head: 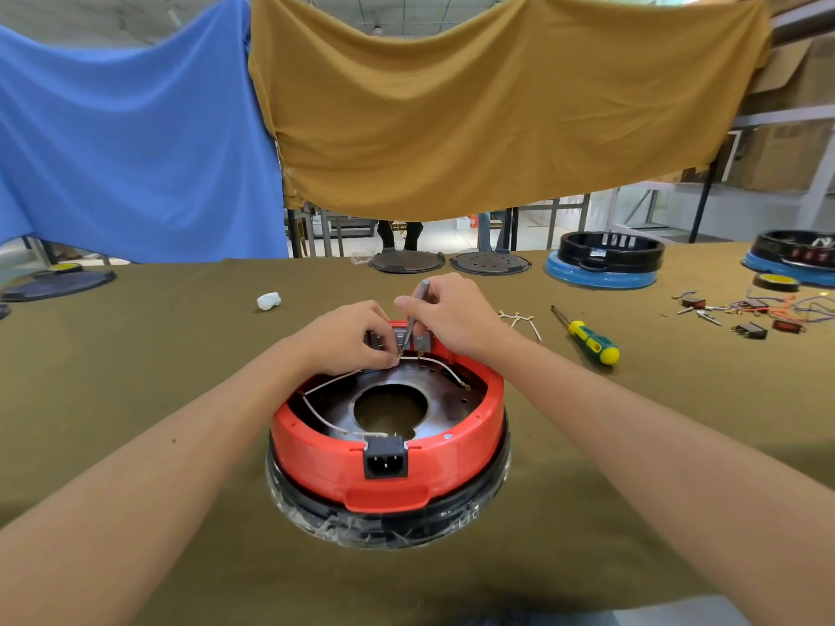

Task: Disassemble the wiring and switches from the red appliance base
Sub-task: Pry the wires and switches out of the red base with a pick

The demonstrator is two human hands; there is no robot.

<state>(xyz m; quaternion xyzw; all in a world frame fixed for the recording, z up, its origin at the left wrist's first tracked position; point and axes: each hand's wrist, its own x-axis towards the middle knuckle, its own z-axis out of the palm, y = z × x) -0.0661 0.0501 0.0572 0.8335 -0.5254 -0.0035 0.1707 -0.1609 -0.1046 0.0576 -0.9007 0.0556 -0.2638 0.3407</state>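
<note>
The red appliance base sits upside down on the olive table, a black power socket in its near wall. White wires run around its inside toward switches at the far rim. My left hand pinches a white wire end at a switch terminal. My right hand holds a thin grey tool like a pen, its tip down at the terminals.
A yellow-green screwdriver and a loose white wire piece lie right of the base. Removed switches and coloured wires sit far right near a tape roll. Other bases, round plates and a white wad lie further back.
</note>
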